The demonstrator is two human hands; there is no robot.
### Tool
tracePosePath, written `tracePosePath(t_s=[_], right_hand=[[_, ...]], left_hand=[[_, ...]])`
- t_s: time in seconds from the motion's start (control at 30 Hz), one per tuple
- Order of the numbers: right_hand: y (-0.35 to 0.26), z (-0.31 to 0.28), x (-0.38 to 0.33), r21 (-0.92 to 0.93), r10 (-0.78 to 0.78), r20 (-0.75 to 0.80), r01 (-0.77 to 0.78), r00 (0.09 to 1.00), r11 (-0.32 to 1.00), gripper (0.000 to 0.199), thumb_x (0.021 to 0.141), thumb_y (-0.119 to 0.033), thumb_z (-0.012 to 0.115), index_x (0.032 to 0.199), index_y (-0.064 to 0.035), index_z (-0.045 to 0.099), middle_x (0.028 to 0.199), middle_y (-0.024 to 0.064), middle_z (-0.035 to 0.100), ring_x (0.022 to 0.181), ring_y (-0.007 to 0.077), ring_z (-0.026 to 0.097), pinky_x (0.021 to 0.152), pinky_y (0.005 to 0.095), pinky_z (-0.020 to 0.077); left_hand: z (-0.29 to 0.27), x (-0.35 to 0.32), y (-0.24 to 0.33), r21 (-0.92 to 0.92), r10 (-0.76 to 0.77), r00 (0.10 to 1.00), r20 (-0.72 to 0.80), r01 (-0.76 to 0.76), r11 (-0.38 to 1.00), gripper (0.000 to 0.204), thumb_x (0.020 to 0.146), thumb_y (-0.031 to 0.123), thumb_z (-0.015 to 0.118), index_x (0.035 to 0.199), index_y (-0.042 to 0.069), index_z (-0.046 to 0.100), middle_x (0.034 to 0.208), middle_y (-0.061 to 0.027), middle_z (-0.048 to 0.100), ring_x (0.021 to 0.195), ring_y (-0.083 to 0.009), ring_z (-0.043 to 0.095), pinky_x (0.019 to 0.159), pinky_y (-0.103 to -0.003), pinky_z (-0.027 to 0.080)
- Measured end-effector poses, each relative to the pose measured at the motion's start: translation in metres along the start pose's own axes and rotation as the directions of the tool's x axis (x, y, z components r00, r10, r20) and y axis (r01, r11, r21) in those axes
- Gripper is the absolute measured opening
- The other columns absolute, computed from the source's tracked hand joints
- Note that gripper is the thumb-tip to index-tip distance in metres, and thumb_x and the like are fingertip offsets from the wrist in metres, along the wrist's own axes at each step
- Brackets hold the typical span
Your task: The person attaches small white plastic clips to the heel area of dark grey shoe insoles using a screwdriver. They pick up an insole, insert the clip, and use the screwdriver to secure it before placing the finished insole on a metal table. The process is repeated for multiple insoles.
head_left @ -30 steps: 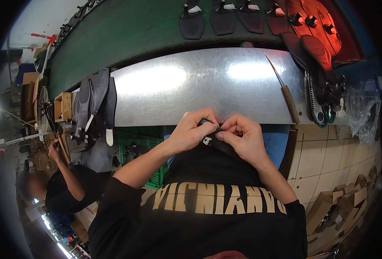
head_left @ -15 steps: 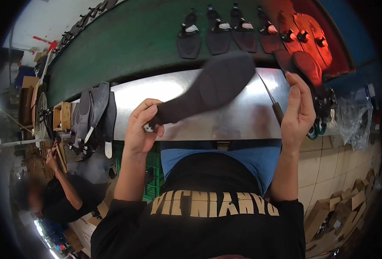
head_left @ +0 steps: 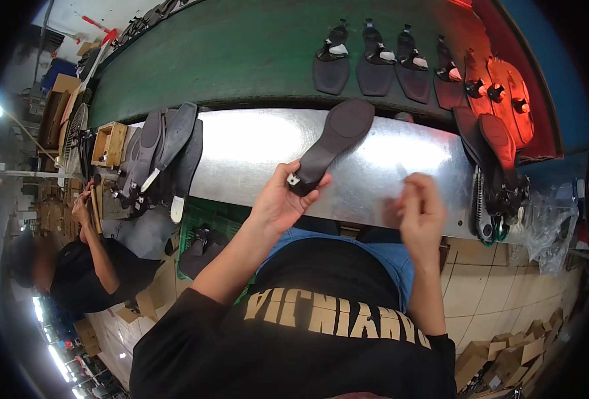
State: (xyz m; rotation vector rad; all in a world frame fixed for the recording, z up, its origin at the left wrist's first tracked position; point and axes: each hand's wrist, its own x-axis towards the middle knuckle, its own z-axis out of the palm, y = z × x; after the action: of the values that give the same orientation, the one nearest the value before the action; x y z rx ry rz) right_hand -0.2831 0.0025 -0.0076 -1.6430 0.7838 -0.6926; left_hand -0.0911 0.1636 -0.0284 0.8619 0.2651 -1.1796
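My left hand is closed round the heel end of a dark brown sandal sole. The broad toe end points away and to the right, with an oval patch facing up. A small whitish piece shows at the heel, beside my thumb. To the right, my right hand is above the near part of the metal worktop. Its fingers are curled in and smeared by motion. Whatever they hold is too blurred to name, and the hand is apart from the sole.
Dark sandals line the green bench, with several under red light. Loose soles are stacked left of the worktop, near a wooden box. At right lie more soles and a clear plastic bag. A co-worker is at far left.
The sole has swung to point more steeply away, and my left hand has moved right. My right hand has come left and lower. The thin handled tool near it is no longer distinguishable.
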Motion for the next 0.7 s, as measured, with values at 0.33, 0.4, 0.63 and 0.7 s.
tracePosePath(t_s=[0.33, 0.4, 0.63, 0.7], right_hand=[[0.002, 0.04, -0.036, 0.269, 0.185, 0.516, -0.363, 0.837, 0.892, 0.051, 0.092, -0.001, 0.052, 0.141, -0.0027, 0.042, 0.064, 0.0025, 0.058, 0.054, 0.0076, 0.052, 0.053, 0.0225, 0.0431], [0.011, 0.041, -0.037, 0.267, 0.129, 0.481, -0.285, 0.867, 0.921, 0.048, 0.091, 0.0, 0.053, 0.138, 0.0004, 0.045, 0.065, 0.0029, 0.058, 0.054, 0.0081, 0.052, 0.052, 0.0223, 0.0425], [0.013, 0.042, -0.039, 0.304, -0.021, 0.351, -0.092, 0.936, 0.948, 0.029, 0.093, 0.001, 0.052, 0.121, 0.0078, 0.057, 0.071, 0.003, 0.058, 0.054, 0.0082, 0.049, 0.05, 0.0212, 0.04], [0.008, 0.04, -0.036, 0.391, 0.079, 0.41, -0.254, 0.909, 0.885, 0.027, 0.095, -0.001, 0.05, 0.119, 0.0072, 0.058, 0.07, 0.0027, 0.057, 0.053, 0.0075, 0.047, 0.049, 0.0209, 0.0389]], left_hand=[[0.027, -0.001, -0.025, -0.09, -0.158, 0.987, -0.011, 0.157, 0.983, 0.025, 0.09, 0.028, 0.059, 0.099, 0.005, 0.062, 0.087, -0.0088, 0.067, 0.083, -0.0201, 0.067, 0.046, -0.023, 0.044], [0.025, -0.001, -0.031, -0.123, -0.199, 0.98, 0.028, 0.201, 0.972, 0.023, 0.089, 0.029, 0.061, 0.095, 0.007, 0.063, 0.086, -0.0075, 0.067, 0.077, -0.019, 0.065, 0.045, -0.023, 0.041], [0.032, -0.014, -0.034, -0.036, -0.178, 0.984, -0.021, 0.177, 0.984, 0.022, 0.086, 0.031, 0.064, 0.088, 0.008, 0.061, 0.082, -0.0068, 0.065, 0.07, -0.0166, 0.06, 0.045, -0.022, 0.037], [0.042, -0.02, -0.035, -0.024, -0.145, 0.986, -0.077, 0.144, 0.989, 0.023, 0.086, 0.032, 0.065, 0.086, 0.009, 0.06, 0.079, -0.007, 0.064, 0.069, -0.0162, 0.06, 0.045, -0.022, 0.036]])
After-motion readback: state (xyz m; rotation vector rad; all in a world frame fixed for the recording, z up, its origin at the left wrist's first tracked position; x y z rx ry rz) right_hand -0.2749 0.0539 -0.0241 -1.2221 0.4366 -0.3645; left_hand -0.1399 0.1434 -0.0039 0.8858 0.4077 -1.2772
